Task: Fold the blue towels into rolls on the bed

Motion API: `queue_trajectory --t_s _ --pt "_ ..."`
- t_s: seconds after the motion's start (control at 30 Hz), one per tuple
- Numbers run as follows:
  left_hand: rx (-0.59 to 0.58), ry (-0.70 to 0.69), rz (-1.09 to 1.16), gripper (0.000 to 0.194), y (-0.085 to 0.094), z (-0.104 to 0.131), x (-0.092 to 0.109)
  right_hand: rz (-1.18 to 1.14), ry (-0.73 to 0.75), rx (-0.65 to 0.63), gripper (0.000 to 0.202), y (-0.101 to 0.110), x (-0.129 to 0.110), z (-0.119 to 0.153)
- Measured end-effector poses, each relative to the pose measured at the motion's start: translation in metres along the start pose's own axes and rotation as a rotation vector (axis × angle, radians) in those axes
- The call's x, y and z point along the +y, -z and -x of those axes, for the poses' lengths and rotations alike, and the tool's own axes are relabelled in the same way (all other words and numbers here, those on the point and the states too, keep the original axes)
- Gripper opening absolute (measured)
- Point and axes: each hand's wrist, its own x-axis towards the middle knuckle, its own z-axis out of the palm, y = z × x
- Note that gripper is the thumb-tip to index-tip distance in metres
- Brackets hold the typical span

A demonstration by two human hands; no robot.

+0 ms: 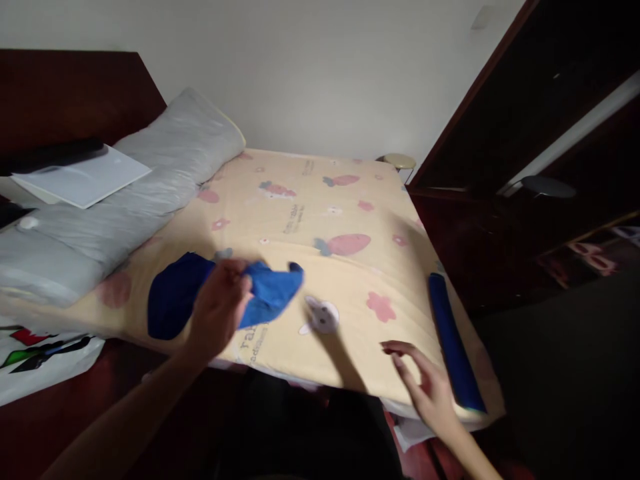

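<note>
My left hand (219,308) grips a bright blue cloth (270,292) and lifts its bunched end above the mattress. A darker blue part of the fabric (173,297) lies flat to the left of that hand. My right hand (425,385) hovers with fingers spread over the near edge of the mattress and holds nothing. Just to its right lies a rolled blue cloth (453,340), a long narrow roll along the mattress's right edge. All of this rests on a pale yellow sheet (325,220) printed with carrots, flowers and a rabbit.
Grey pillows (125,207) lie along the left side, with a white flat board (83,177) on top of them. A dark wooden headboard (65,93) stands behind them, a dark wardrobe (525,167) to the right. A printed plastic bag (40,357) sits at lower left.
</note>
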Motion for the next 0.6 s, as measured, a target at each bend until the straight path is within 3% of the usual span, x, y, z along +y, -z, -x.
queue_trajectory --t_s 0.1,0.17,0.23,0.37,0.47,0.6 --pt "-0.178 0.162 -0.044 0.026 -0.029 0.03 -0.028 -0.051 0.128 -0.08 0.034 -0.028 -0.049 -0.012" --pt "-0.268 0.225 -0.016 0.03 -0.04 0.041 -0.045 -0.015 0.151 0.002 0.046 -0.043 -0.062 -0.017" --pt "-0.316 0.273 0.012 0.033 -0.047 0.046 -0.058 0.004 0.132 0.086 0.045 -0.052 -0.065 -0.022" --pt "-0.287 0.371 0.075 0.041 -0.052 0.046 -0.068 -0.055 0.143 -0.013 0.011 -0.053 -0.063 -0.025" --pt "-0.234 0.427 0.125 0.046 -0.056 0.045 -0.067 -0.104 0.188 -0.037 0.006 -0.049 -0.067 -0.023" --pt "-0.195 0.425 0.199 0.046 -0.065 0.044 -0.063 -0.236 0.138 -0.117 0.004 -0.049 -0.073 -0.022"
